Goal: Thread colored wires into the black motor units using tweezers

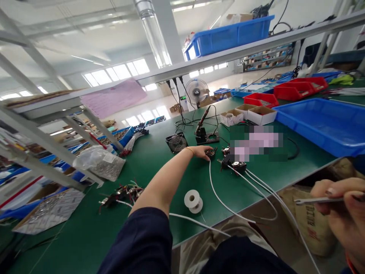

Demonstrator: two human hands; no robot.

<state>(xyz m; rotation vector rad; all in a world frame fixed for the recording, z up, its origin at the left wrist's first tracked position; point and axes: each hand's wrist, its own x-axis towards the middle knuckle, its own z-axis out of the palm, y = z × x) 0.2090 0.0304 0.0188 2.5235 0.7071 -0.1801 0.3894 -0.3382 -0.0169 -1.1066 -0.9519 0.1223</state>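
Small black component [211, 153] on the green bench [148, 167], under the left hand's [201, 151] fingertips.
White lead trailing from it; no legible markings. Right hand [345, 217] pinches metal tweezers [316, 200].

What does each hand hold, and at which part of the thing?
The right hand pinches metal tweezers near their rear end. The left hand rests on a small black wired part; its grip cannot be told.
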